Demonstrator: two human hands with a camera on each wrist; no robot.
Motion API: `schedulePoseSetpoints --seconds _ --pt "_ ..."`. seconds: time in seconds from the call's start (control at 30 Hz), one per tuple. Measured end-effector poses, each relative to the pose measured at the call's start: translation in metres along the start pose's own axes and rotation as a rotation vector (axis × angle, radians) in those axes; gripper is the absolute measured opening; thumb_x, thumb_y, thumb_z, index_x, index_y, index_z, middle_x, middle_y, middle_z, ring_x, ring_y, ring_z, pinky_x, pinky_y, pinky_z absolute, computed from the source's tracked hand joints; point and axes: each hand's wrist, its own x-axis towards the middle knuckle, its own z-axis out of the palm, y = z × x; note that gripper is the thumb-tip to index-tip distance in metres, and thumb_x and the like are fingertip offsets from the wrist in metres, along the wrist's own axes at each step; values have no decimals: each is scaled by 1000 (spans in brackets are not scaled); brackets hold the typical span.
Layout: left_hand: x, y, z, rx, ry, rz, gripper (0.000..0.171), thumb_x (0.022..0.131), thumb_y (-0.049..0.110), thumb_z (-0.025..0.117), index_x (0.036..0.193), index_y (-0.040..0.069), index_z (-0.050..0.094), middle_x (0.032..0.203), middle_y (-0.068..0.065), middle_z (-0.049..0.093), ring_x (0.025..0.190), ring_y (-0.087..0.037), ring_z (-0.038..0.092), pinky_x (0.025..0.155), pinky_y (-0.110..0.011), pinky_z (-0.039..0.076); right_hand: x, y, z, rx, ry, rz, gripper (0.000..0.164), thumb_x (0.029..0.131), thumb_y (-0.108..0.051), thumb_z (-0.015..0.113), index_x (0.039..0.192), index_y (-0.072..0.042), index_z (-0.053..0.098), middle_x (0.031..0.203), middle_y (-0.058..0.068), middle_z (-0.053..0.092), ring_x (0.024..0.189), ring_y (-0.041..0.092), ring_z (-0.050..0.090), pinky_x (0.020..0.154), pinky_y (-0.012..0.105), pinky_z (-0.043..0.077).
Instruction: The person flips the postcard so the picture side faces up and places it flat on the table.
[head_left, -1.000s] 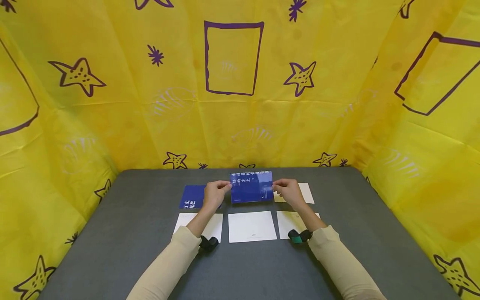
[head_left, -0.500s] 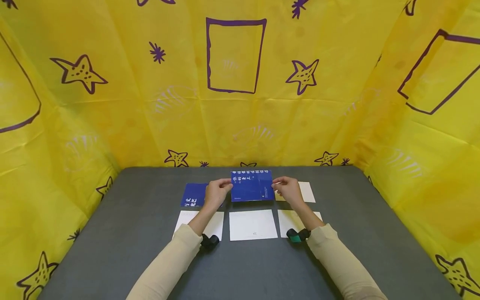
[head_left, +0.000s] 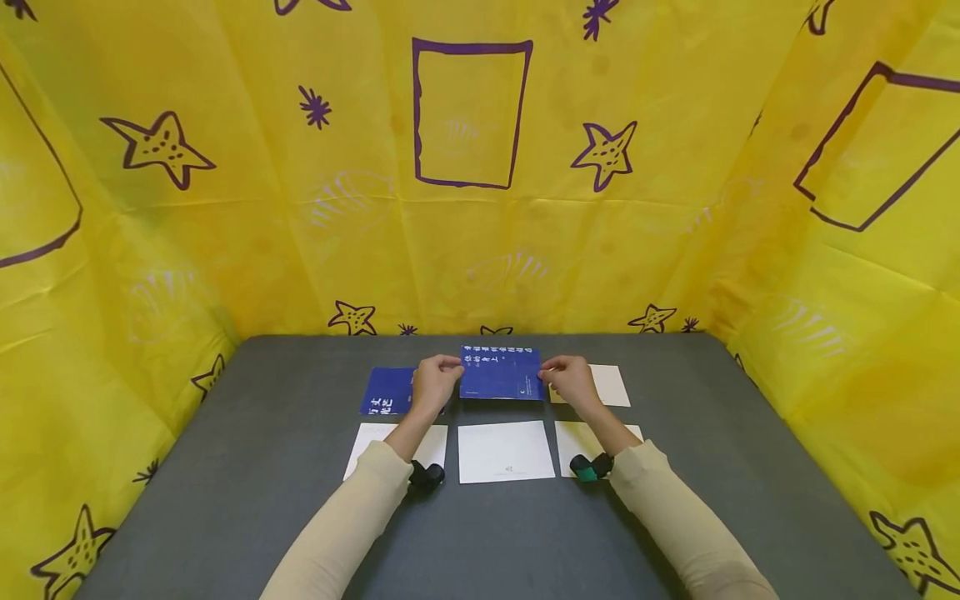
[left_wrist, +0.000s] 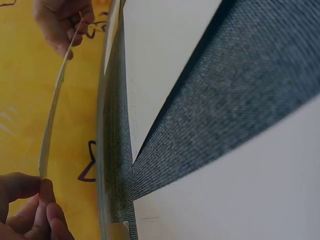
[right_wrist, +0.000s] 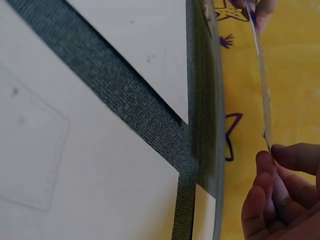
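Observation:
A blue postcard printed with white characters is held off the table at its two short sides. My left hand pinches its left edge between thumb and fingers, while my right hand pinches the right edge. Both wrist views show the postcard nearly edge-on as a thin, slightly bowed strip. Under my left forearm and hand lie another blue postcard and a white one, each partly covered. Beneath the right hand and wrist are two pale postcards, one farther back and one nearer.
A white postcard lies face-up at the front middle of the grey table. Yellow cloth walls with purple starfish drawings enclose the table at the back and both sides.
The held postcard has shifted slightly left and tilts a little differently. My right hand has moved slightly left with it. Both hands keep their pinch; the other postcards stay in place.

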Motion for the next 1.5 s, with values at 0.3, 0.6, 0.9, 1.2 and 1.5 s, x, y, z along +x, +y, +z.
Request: schedulePoseSetpoints --seconds 0.3,0.6,0.9,1.2,1.5 --pt "0 -5 0 79 -60 -11 20 82 13 74 100 3 75 93 -14 75 87 -29 70 73 -35 50 3 -2 1 -79 -48 -11 20 85 -9 70 99 5 71 88 16 70 70 17 56 57 23 46" --pt "0 -9 -2 158 -163 1 27 81 12 73 106 2 73 102 -14 75 101 -33 68 85 -45 50 5 -2 4 -205 -65 -56 19 82 -8 72 95 5 73 92 19 73 79 24 62 63 24 45" --pt "3 -13 0 247 -202 10 26 80 12 74 104 4 74 108 -14 73 101 -34 67 82 -44 50 9 3 6 -274 -72 -79 18 80 -9 73 93 3 74 93 18 74 83 26 63 66 29 47" --pt "2 -9 2 285 -259 17 28 81 10 72 107 1 73 111 -16 72 107 -37 65 91 -49 49 9 4 6 -310 -78 -82 14 79 -8 75 88 2 74 84 14 73 75 22 62 62 26 44" --pt "-4 -6 2 384 -234 57 30 80 11 73 107 0 73 110 -16 73 106 -37 65 91 -46 50 6 1 7 -339 -74 -99 16 77 -6 75 89 4 74 80 14 72 66 18 60 58 26 44"
